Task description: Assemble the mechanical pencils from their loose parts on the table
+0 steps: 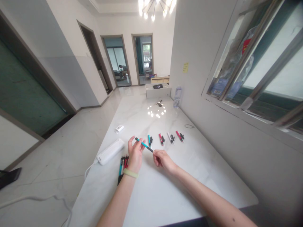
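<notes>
A teal pen (143, 144) with dark ends is held level above the white table (165, 189) between both hands. My left hand (135, 155) pinches its left end with raised fingers. My right hand (162, 158) is closed on its right, dark end. Under my left wrist lies a bunch of several pens (123, 164), red, teal and black. Farther back, several uncapped pens lie in a row, each with its cap beside it: a teal pen (149, 139), a red pen (161, 139), a white pen (169, 137) and another red pen (178, 136).
A white power strip (110, 151) with its cable lies left of my hands, a small white item (119, 128) beyond it. A white box (157, 90) and a clear bottle (177, 97) stand at the table's far end. A grey wall with a window runs along the right.
</notes>
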Demonstrator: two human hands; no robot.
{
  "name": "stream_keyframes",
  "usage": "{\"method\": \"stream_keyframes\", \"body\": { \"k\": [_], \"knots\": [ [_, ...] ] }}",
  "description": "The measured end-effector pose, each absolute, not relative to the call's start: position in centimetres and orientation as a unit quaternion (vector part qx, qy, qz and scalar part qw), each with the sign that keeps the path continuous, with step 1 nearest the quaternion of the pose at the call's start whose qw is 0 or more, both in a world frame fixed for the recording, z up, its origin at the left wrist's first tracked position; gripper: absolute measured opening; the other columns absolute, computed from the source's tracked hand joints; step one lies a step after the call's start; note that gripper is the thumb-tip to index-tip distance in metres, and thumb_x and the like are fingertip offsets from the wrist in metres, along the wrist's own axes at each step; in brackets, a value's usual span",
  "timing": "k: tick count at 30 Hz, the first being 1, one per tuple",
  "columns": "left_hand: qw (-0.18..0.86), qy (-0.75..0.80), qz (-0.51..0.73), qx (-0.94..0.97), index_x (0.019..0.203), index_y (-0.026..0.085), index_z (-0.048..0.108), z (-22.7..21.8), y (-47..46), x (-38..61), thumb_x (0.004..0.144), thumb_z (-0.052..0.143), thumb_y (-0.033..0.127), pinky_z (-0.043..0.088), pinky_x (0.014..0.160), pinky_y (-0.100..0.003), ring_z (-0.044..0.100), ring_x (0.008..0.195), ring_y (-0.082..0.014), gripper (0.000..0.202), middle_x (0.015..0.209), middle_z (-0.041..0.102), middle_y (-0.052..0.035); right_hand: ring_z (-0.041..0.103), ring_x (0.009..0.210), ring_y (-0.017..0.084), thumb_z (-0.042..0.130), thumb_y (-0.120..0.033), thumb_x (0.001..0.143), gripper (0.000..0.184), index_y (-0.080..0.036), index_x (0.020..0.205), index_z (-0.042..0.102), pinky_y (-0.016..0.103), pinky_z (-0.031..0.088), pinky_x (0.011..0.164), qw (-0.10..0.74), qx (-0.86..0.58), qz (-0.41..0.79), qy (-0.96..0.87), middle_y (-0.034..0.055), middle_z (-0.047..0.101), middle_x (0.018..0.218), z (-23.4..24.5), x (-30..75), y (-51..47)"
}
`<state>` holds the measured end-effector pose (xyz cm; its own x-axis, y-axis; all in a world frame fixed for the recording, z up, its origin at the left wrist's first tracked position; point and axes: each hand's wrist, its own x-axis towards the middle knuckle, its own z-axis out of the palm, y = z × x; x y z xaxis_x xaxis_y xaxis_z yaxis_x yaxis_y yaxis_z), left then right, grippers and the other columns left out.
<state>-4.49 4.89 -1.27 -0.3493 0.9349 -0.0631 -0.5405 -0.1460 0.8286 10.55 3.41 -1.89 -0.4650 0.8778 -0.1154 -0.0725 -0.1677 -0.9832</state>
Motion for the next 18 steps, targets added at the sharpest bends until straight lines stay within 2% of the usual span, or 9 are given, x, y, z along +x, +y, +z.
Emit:
{"method": "stream_keyframes", "body": {
  "k": [3, 7, 12, 18],
  "knots": [
    [0.525, 0.406, 0.692, 0.283, 0.122, 0.030, 0.045, -0.9, 4.4, -3.9, 0.074, 0.076, 0.029, 0.052, 0.082, -0.031, 0.069, 0.091, -0.0178, 0.057, 0.098, 0.064, -0.0019, 0.039, 0.043, 0.010, 0.036, -0.040, 0.092, 0.042, -0.017, 0.059, 0.049, 0.022, 0.030, 0.045, 0.325, -0.404, 0.633, -0.575, -0.0021, 0.047, 0.048, -2.1, 10.9, 3.6],
    [0.525, 0.419, 0.667, 0.324, 0.116, 0.025, 0.048, -0.8, 4.2, -3.7, 0.070, 0.078, 0.031, 0.053, 0.076, -0.032, 0.069, 0.084, -0.0187, 0.055, 0.096, 0.065, -0.0036, 0.039, 0.042, 0.010, 0.025, -0.058, 0.095, 0.058, -0.017, 0.064, 0.052, 0.023, 0.031, 0.045, 0.351, -0.442, 0.590, -0.577, -0.0029, 0.046, 0.047, -2.3, 11.4, 4.3],
    [0.525, 0.405, 0.662, 0.350, 0.109, 0.021, 0.049, -0.7, 4.4, -4.1, 0.069, 0.077, 0.028, 0.054, 0.073, -0.034, 0.070, 0.079, -0.0202, 0.049, 0.094, 0.066, -0.0056, 0.041, 0.043, 0.011, 0.026, -0.059, 0.096, 0.058, -0.017, 0.066, 0.052, 0.024, 0.032, 0.046, 0.374, -0.434, 0.584, -0.575, -0.0023, 0.048, 0.048, -2.3, 11.7, 4.8],
    [0.529, 0.407, 0.655, 0.353, 0.106, 0.021, 0.049, -0.4, 4.3, -4.1, 0.069, 0.076, 0.026, 0.054, 0.073, -0.035, 0.070, 0.081, -0.0216, 0.046, 0.093, 0.067, -0.0063, 0.041, 0.045, 0.011, 0.026, -0.055, 0.097, 0.058, -0.018, 0.059, 0.049, 0.025, 0.032, 0.049, 0.352, -0.443, 0.549, -0.616, -0.0023, 0.047, 0.047, -2.4, 11.6, 4.6]
  ]
}}
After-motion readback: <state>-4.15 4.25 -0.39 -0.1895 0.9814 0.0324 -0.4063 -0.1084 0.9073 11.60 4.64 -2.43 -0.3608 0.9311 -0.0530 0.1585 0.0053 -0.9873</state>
